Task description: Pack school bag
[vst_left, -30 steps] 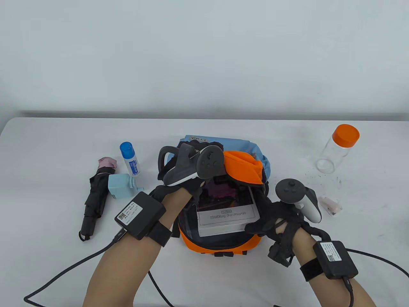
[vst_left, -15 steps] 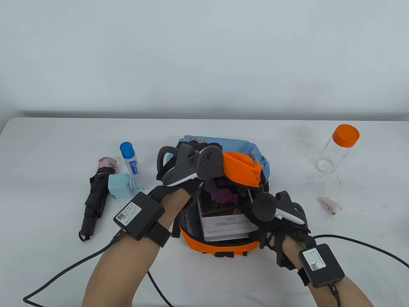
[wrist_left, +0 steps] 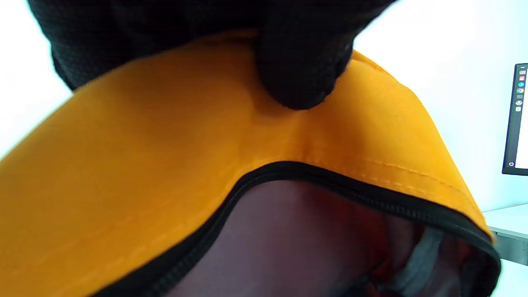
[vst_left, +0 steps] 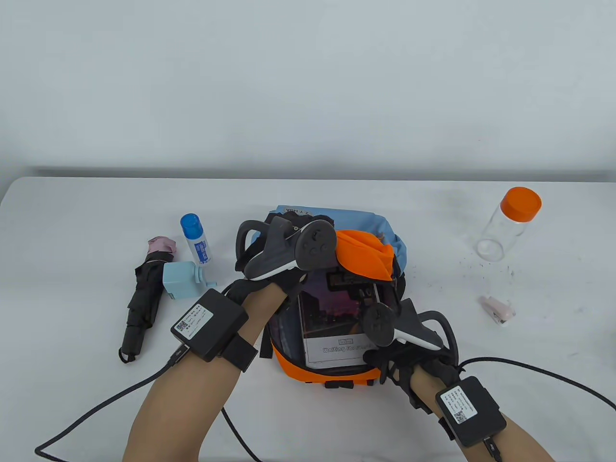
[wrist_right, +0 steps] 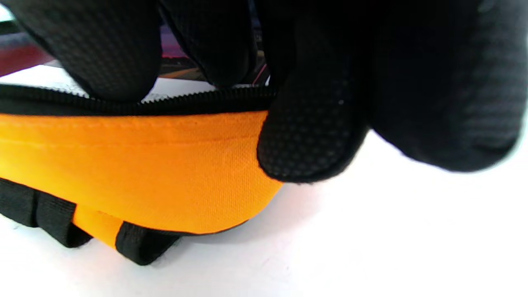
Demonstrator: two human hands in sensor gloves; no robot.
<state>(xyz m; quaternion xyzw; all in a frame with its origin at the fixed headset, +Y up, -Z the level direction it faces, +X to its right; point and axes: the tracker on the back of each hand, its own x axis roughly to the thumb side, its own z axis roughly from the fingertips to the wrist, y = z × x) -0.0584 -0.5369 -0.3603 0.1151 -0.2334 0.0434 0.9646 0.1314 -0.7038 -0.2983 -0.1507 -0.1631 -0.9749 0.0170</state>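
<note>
The orange and blue school bag [vst_left: 293, 370] lies open in the middle of the table. A book [vst_left: 332, 332] with a purple cover and white lower band sits inside it. My left hand [vst_left: 288, 284] grips the bag's orange flap [vst_left: 365, 257] and holds it up; in the left wrist view its fingers [wrist_left: 297, 74] press on the flap [wrist_left: 165, 156] above the zipper. My right hand [vst_left: 385, 358] pinches the bag's near rim at the right. In the right wrist view its thumb [wrist_right: 313, 140] lies on the orange wall [wrist_right: 165, 173] and its fingers reach over the zipper [wrist_right: 185, 105].
A folded black umbrella [vst_left: 144, 298], a blue-capped glue stick [vst_left: 195, 238] and a light blue box [vst_left: 180, 281] lie left of the bag. A clear jar with an orange lid [vst_left: 510, 224] and a small pink stapler [vst_left: 497, 310] lie to the right. Cables trail from both wrists.
My right hand has moved left from the bag's right side to its near rim. The book has slid deeper into the bag. My left hand has held the flap still.
</note>
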